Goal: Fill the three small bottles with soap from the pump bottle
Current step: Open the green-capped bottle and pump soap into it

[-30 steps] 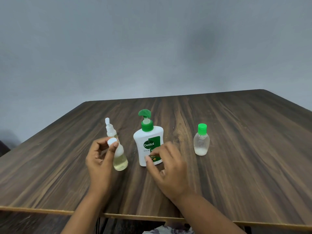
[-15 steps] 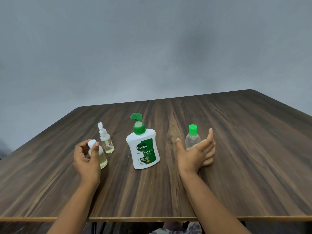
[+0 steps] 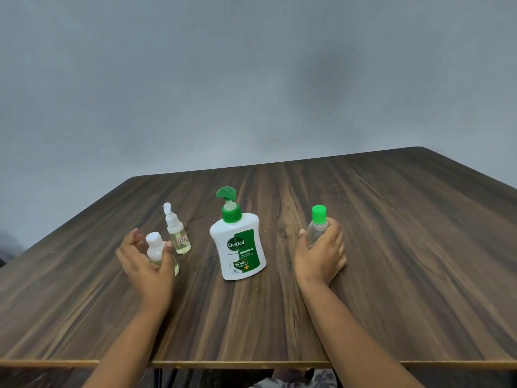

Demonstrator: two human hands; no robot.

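The white pump bottle [image 3: 237, 247] with a green pump head stands at the middle of the wooden table [image 3: 391, 247]. To its right, my right hand [image 3: 321, 256] grips a small clear bottle with a green cap [image 3: 316, 229], which stands upright on the table. On the left, a small white-capped bottle [image 3: 154, 246] holding yellowish liquid stands between the spread fingers and thumb of my left hand [image 3: 148, 270]; the thumb touches its side and the fingers are apart from it. Just behind it stands a small spray bottle [image 3: 179, 236] with a white nozzle and some yellowish liquid.
A plain grey wall lies beyond the table's far edge. The near table edge [image 3: 251, 364] runs across the bottom, with both forearms crossing it. Bare wood extends to the right and at the back.
My right hand moved onto the green-capped bottle and closed round it. My left hand loosened its grip on the white-capped bottle, its fingers spreading away.
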